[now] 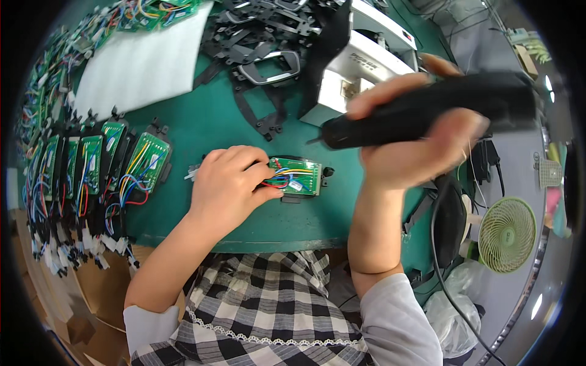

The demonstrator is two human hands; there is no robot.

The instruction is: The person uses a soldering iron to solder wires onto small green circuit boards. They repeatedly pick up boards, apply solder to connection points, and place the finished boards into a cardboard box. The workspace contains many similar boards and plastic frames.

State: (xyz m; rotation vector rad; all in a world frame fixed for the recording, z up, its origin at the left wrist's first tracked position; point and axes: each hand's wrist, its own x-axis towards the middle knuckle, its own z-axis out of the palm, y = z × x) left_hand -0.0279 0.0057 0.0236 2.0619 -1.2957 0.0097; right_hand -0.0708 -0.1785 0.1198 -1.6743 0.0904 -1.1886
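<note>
A green circuit board (308, 174) with coloured wires lies on the green mat in front of me, seated on a black plastic frame. My left hand (235, 183) is closed over its left end, fingertips pressed on the wires and board edge. Above and to the right, my right hand (415, 143) grips a black electric screwdriver (421, 113), slightly blurred, its thin bit pointing left. The bit hangs apart from the board, up and to its right. Part of the board is hidden under my left hand.
At left, several wired boards on black frames (143, 161) stand in a row. Behind lie a white foam sheet (137, 67), a pile of black frames (262, 67) and a white box-shaped machine (348, 67). A green fan (508, 235) and the tool's cable (442, 280) are at right.
</note>
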